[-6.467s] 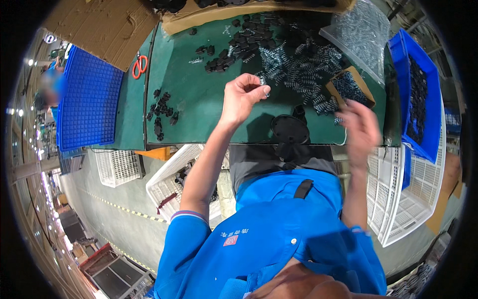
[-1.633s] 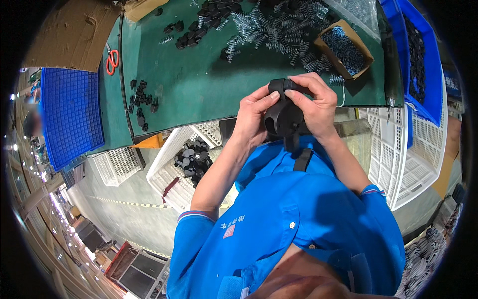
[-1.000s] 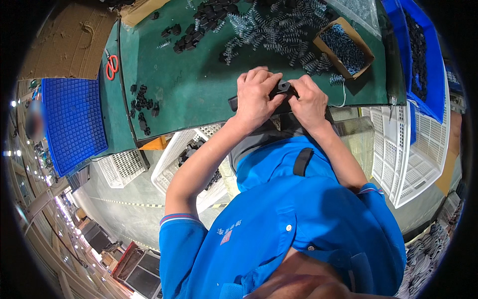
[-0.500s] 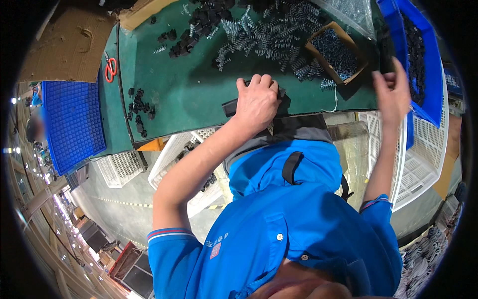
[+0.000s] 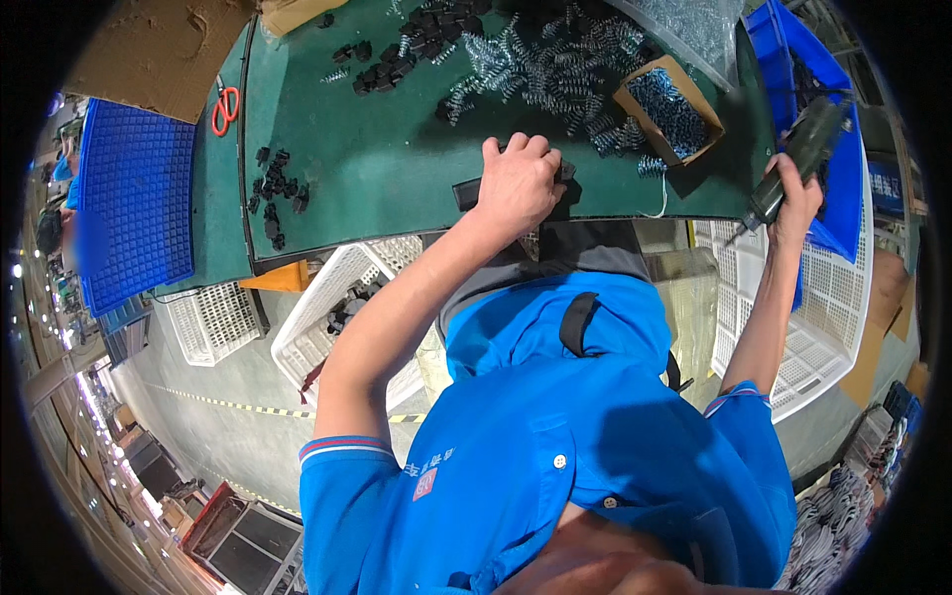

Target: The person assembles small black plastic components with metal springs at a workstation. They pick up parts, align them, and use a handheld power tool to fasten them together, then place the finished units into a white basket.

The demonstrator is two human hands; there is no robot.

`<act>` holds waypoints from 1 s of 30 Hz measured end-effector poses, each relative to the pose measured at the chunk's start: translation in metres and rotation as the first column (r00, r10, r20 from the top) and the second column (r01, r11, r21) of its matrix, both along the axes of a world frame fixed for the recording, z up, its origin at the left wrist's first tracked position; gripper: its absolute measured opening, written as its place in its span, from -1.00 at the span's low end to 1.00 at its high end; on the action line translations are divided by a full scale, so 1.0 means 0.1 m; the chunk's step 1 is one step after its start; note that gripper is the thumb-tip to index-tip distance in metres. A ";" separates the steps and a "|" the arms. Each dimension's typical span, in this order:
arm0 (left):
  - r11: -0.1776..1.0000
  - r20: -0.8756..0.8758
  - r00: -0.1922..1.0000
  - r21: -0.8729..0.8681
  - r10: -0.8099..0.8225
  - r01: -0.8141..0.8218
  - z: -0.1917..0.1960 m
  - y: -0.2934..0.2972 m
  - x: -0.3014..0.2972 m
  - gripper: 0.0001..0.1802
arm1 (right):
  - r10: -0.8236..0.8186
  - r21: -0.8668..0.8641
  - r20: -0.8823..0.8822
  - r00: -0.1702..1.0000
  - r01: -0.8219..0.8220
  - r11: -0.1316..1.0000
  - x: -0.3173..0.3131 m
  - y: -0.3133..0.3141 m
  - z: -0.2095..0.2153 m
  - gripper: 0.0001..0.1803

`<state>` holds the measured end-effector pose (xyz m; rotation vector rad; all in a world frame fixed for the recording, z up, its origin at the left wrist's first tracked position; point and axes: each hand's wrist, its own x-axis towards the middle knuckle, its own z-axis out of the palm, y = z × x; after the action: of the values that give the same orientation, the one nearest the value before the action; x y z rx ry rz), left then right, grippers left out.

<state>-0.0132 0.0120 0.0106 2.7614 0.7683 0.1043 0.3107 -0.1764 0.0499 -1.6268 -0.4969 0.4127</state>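
Black tool [image 5: 813, 141] — in curled right hand [image 5: 796, 202]

The bare left hand [image 5: 521, 186] is covering the middle of a black plastic part [image 5: 466, 194]; the bare right hand [image 5: 796, 203] is hiding some of a dark, long, cylindrical hand tool [image 5: 808, 141]; the upper edge is cutting off a clear plastic bag [image 5: 699, 40]; the small black pieces [image 5: 273, 186] at left are looking too tiny for telling their kind.

A green table [image 5: 367, 178] bears springs [image 5: 501, 67]; black parts [image 5: 387, 71]; red-handled scissors [image 5: 227, 111].
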 end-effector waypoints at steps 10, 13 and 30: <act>1.000 0.058 0.998 0.005 0.003 -0.003 -0.01 0.00 -0.02 -0.67 | 0.338 0.519 0.214 0.916 -0.400 0.755 -1.53 1.28 0.38 -0.68; 1.000 0.050 0.999 -0.001 0.012 -0.012 0.00 0.00 -0.03 -0.68 | 0.385 0.504 0.283 0.879 -0.477 0.720 -1.62 1.42 0.21 -0.63; 0.999 0.042 0.999 -0.034 0.024 -0.022 0.02 0.02 -0.02 -0.68 | 0.413 0.488 0.241 0.878 -0.478 0.731 -1.70 1.49 0.08 -0.40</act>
<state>-0.0148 0.0138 0.0128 2.7104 0.7839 0.1532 0.1409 -0.0270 0.0584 -0.9719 -1.0119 0.4833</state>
